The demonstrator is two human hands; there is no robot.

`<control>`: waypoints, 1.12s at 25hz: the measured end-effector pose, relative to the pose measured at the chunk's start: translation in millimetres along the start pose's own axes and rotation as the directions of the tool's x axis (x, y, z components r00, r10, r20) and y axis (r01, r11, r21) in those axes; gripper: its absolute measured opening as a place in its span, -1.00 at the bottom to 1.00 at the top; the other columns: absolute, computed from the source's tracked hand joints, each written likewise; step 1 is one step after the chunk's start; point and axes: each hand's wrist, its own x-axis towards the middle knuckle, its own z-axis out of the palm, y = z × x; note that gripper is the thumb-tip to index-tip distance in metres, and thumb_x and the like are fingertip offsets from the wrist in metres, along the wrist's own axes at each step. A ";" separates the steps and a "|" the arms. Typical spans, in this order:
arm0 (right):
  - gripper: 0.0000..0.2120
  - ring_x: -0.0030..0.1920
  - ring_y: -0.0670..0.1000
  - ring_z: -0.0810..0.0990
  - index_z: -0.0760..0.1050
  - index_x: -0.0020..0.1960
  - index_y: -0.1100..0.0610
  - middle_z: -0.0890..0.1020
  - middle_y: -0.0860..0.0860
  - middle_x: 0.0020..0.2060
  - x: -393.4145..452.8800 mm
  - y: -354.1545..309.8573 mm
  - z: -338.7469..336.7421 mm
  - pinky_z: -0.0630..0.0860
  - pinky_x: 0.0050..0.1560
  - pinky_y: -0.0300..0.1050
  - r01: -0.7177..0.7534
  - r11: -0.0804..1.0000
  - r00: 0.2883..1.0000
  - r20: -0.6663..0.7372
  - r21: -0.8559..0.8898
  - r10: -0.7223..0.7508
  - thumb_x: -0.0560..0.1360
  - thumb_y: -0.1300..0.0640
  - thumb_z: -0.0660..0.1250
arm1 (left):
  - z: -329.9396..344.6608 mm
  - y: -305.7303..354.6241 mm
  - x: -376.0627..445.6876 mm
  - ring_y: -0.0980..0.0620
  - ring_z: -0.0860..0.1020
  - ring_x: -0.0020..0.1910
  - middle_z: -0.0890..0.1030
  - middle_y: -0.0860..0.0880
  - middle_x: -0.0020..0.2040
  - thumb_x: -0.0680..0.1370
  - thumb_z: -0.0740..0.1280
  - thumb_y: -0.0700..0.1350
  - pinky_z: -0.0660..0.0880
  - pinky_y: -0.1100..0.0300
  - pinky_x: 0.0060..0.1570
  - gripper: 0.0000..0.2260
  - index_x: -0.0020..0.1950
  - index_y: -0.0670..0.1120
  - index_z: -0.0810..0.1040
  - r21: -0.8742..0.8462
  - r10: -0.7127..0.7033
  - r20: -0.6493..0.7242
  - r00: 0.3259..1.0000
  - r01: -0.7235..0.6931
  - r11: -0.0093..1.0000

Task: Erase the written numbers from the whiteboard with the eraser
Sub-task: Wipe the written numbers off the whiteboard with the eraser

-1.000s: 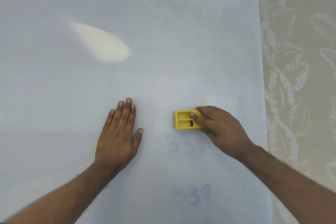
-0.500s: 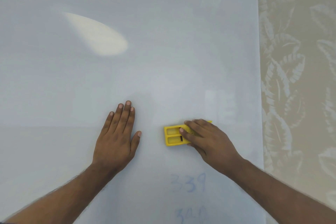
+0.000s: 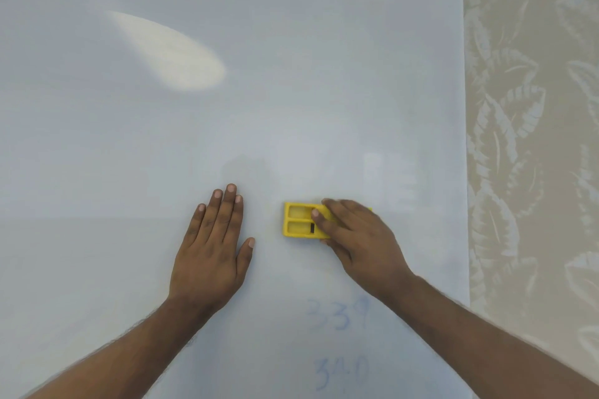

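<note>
A large whiteboard [image 3: 227, 123] lies flat and fills most of the view. My right hand [image 3: 356, 243] grips a yellow eraser [image 3: 299, 220] with fingers on top and thumb at its near side, pressing it on the board. Faint blue numbers "339" [image 3: 337, 316] and "340" [image 3: 342, 372] are written below that hand. My left hand [image 3: 210, 249] rests flat on the board, fingers straight, to the left of the eraser.
The board's right edge [image 3: 465, 172] runs top to bottom; beyond it lies a beige cloth with a leaf pattern [image 3: 534, 139]. A bright light reflection [image 3: 168, 52] sits on the board's upper left.
The eraser and my right hand moved down over the upper "339", which is now gone. The view shifted, bringing the lower "339" and "340" further up. My left hand stayed flat.
</note>
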 end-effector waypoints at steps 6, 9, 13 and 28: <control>-0.53 0.18 0.17 0.58 0.53 0.33 0.08 0.58 0.11 0.27 -45.9 15.4 -10.3 0.47 0.24 0.04 0.197 0.975 0.975 0.121 -0.102 -0.185 0.44 0.27 0.47 | -0.6 0.8 -13.3 -0.10 0.08 0.64 0.12 -0.14 0.66 0.67 0.04 0.07 0.02 -0.04 0.61 -0.41 0.63 -0.22 0.11 0.007 0.010 0.018 1.000 -0.010 1.000; -0.63 0.19 0.19 0.56 0.51 0.35 0.09 0.57 0.12 0.27 -32.9 27.9 -16.2 0.50 0.21 0.10 0.087 0.992 0.994 0.081 -0.088 -0.080 0.54 0.16 0.36 | 0.8 4.8 -24.2 -0.09 0.06 0.65 0.09 -0.13 0.66 0.66 0.06 0.06 -0.01 -0.03 0.62 -0.40 0.64 -0.21 0.09 -0.003 -0.006 0.019 1.000 0.006 1.000; -0.60 0.18 0.23 0.56 0.51 0.34 0.13 0.56 0.13 0.28 -11.4 12.9 -4.8 0.55 0.09 0.12 -0.122 0.992 0.992 -0.005 0.006 0.122 0.51 0.19 0.41 | 5.4 10.0 -36.3 -0.09 0.05 0.65 0.08 -0.13 0.67 0.66 0.07 0.05 -0.03 -0.03 0.62 -0.40 0.64 -0.20 0.08 -0.002 -0.024 0.025 0.999 0.024 1.000; -0.49 0.13 0.16 0.57 0.45 0.37 0.20 0.60 0.07 0.20 -58.9 6.8 -8.9 0.47 0.22 0.02 -0.106 0.994 0.991 0.082 0.008 0.105 0.47 0.12 0.47 | 7.6 17.4 -57.5 -0.10 0.03 0.65 0.09 -0.14 0.66 0.67 0.04 0.05 0.00 -0.06 0.62 -0.41 0.63 -0.22 0.09 -0.009 -0.038 0.052 0.998 0.039 0.999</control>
